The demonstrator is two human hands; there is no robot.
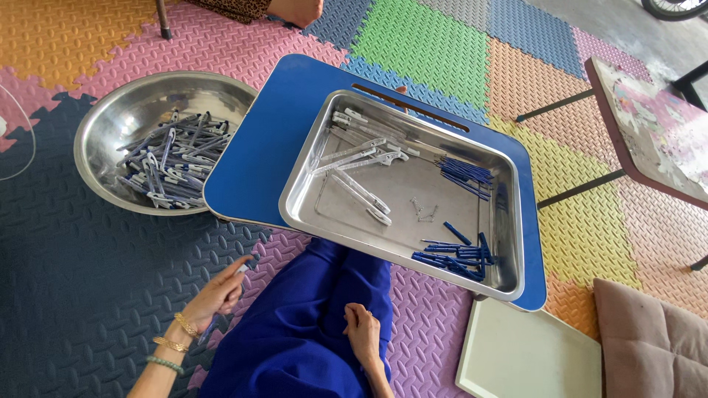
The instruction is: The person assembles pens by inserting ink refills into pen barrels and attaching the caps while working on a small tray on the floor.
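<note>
Blue trousers [295, 324]; gold and green bangles [177, 335] on left wrist; arms bare.

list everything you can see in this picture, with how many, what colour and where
rectangular tray: one, shiny steel, on the blue table
white clip halves: a loose group, tray's left part
blue clip halves: two heaps, tray's right side
small wire springs: a few, tray middle
lap table: one, blue, on the floor mats
round bowl: one, steel, left of the table
assembled clips: a heap, blue and white, in the bowl
foam mats: many, mixed colours, floor
flat white tray: one, lower right
cushion: one, mauve, corner
left hand: holds a small white piece, bangles on the wrist
right hand: resting on blue trousers
</note>
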